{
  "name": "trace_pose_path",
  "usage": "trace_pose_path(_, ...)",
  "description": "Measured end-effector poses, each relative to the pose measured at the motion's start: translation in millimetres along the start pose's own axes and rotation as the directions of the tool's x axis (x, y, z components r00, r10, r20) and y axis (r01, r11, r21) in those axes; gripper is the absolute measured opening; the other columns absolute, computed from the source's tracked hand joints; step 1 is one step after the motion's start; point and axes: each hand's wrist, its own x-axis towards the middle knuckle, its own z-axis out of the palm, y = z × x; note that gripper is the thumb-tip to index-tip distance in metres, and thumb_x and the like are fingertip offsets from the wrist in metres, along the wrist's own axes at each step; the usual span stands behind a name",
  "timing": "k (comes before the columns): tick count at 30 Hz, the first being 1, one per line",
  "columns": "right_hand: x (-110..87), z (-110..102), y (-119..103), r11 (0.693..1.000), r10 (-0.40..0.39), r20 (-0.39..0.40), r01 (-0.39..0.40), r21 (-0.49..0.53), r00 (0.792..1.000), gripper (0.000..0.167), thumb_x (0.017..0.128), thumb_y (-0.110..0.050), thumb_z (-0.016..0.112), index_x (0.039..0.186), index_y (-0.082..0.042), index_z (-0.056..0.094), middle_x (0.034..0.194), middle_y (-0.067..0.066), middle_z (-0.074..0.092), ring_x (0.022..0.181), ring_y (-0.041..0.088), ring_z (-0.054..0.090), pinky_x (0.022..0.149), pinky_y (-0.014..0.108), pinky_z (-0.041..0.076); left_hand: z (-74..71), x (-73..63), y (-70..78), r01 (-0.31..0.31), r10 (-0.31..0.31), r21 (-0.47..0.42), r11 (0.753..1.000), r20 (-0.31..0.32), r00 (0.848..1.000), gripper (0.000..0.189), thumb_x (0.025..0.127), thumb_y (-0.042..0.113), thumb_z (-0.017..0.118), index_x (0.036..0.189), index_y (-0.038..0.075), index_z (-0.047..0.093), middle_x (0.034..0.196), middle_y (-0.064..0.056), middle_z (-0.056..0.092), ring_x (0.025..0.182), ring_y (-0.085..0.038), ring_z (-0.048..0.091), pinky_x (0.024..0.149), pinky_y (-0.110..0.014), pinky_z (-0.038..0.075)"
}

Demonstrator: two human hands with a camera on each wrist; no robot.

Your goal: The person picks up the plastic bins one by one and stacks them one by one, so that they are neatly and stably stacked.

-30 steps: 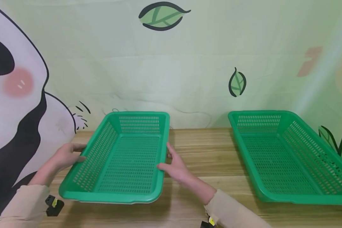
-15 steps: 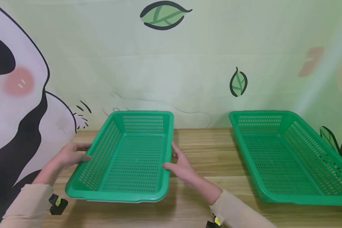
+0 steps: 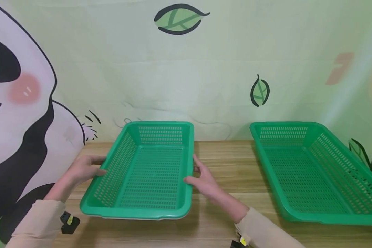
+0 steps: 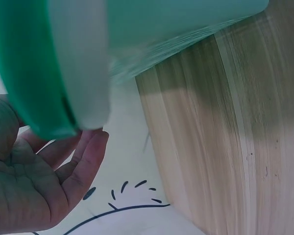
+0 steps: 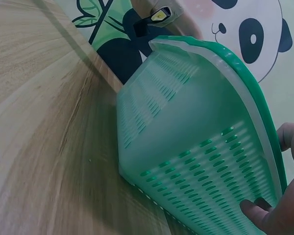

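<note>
A green slotted plastic basket (image 3: 136, 212) is held above the table at the left of the head view, nothing inside it. Beneath its green rim, both wrist views show a whitish layer (image 4: 83, 63); whether this is a second nested basket I cannot tell. My left hand (image 3: 86, 167) grips the left long rim, thumb on top and fingers under it. On the opposite rim, my right hand (image 3: 204, 181) pinches with the thumb inside and fingers against the outer wall. Another green basket (image 3: 328, 217) stands at the right, apart from both hands.
A wood-grain table (image 3: 226, 175) lies under the baskets, with bare surface between them. Behind it rises a wall covering (image 3: 223, 44) printed with leaves and a panda. Black devices are strapped at both wrists.
Both hands have carried the held basket a short way to the right, keeping the same grip. The right-hand basket has stayed where it was.
</note>
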Motion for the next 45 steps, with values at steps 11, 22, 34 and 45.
trace_pose_path(11,1.6,-9.3,1.6,1.0,0.011,-0.022,-0.011,0.009,1.0,0.086,0.073,-0.003,0.062,0.146,-0.012,0.016,0.122,0.021,0.048,0.109,0.028,0.048,0.084,0.036,0.048,7.3,-3.7,8.5,-0.028,0.028,0.053,0.998,-0.01,1.0,0.055,0.084,0.006,0.059,0.129,-0.016,0.036,0.125,-0.035,0.042,0.099,-0.038,0.055,0.083,-0.053,0.044)
trace_pose_path(22,2.6,-13.0,0.5,1.0,0.005,-0.032,-0.006,-0.023,0.999,0.085,0.072,-0.005,0.062,0.145,-0.009,0.018,0.126,0.021,0.048,0.114,0.029,0.046,0.086,0.036,0.047,10.9,-5.3,11.4,-0.008,0.009,0.035,0.999,-0.007,1.0,0.059,0.085,0.006,0.058,0.13,-0.019,0.03,0.128,-0.037,0.038,0.099,-0.035,0.056,0.086,-0.051,0.043)
trace_pose_path(34,-13.5,-14.0,-6.4,0.999,0.05,0.017,-0.05,0.007,0.999,0.066,0.085,-0.009,0.058,0.142,-0.004,0.025,0.141,0.016,0.034,0.123,0.034,0.04,0.096,0.047,0.037,11.7,-8.4,26.5,0.019,-0.02,0.123,0.992,0.008,1.0,0.058,0.083,0.0,0.055,0.127,-0.024,0.027,0.125,-0.043,0.034,0.102,-0.045,0.051,0.084,-0.052,0.044)
trace_pose_path(45,-28.7,-41.5,-34.3,0.992,0.009,-0.036,-0.013,-0.123,0.999,0.063,0.087,-0.015,0.059,0.14,0.001,0.027,0.14,0.021,0.032,0.117,0.035,0.046,0.094,0.05,0.039,11.3,-6.7,84.3,-0.057,0.084,0.306,0.95,-0.076,0.994,0.055,0.088,0.02,0.053,0.129,-0.013,0.038,0.128,-0.033,0.042,0.114,-0.049,0.04,0.09,-0.059,0.035)
